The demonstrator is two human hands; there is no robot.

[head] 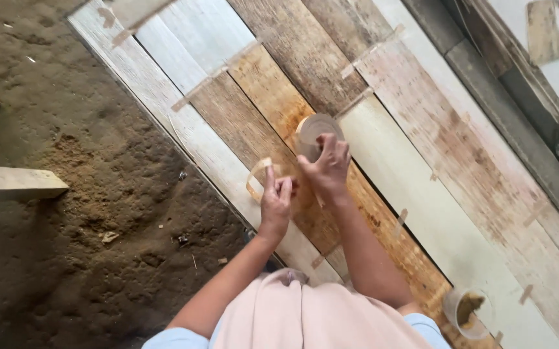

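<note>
Pinching the tape roll (pixel 317 134) in our right hand (pixel 326 167), we draw its loose end (pixel 258 173) out with our left hand (pixel 275 201) over the veneer sheets (pixel 421 142); several seams carry strips, one nearby lies bare.

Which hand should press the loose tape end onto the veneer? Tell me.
Probably left: the left hand already pinches the loose tape strip above the veneer sheets, while the right hand is busy with the tape roll.
</note>
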